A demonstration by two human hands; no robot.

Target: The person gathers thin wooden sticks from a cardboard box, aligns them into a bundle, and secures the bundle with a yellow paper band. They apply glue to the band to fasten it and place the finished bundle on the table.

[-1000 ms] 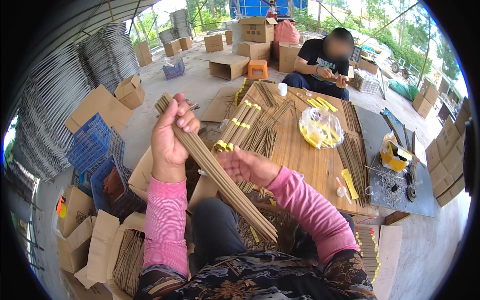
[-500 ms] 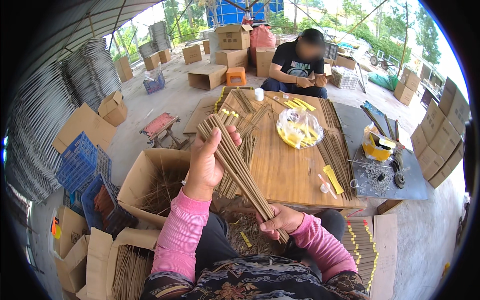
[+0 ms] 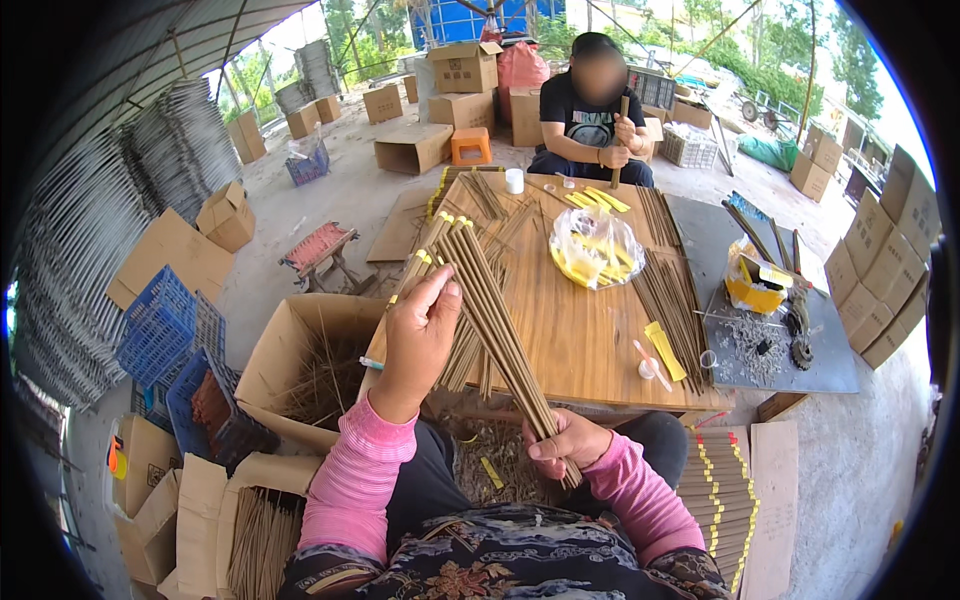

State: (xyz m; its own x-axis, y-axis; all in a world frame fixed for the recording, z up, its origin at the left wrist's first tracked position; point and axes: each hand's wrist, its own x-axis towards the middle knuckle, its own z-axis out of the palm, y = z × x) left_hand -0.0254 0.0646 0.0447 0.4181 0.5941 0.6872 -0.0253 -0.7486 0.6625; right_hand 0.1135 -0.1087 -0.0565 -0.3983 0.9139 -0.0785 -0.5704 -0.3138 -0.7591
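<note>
A long bundle of thin brown incense sticks (image 3: 500,340) slants across the front of the wooden table. My right hand (image 3: 568,447) is closed round its lower end. Against the left edge of its upper part, my left hand (image 3: 415,345) is closed, thumb and fingertips pressed together; how many sticks they pinch is hidden. Just beyond that hand lie bundles with yellow bands (image 3: 415,265). Loose sticks (image 3: 460,360) lie beneath the held bundle on the wooden table (image 3: 545,340).
Across the table a person (image 3: 595,130) holds an upright bundle. A clear bag of yellow strips (image 3: 597,250) and a white spoon (image 3: 652,365) lie on the table. Open cartons (image 3: 270,370) and blue crates (image 3: 160,320) stand left; banded bundles (image 3: 720,500) lie low right.
My left hand has shifted from wrapping the bundle's upper part to pinching at its left edge. The bundle's top has moved slightly right. The person opposite now holds a bundle upright.
</note>
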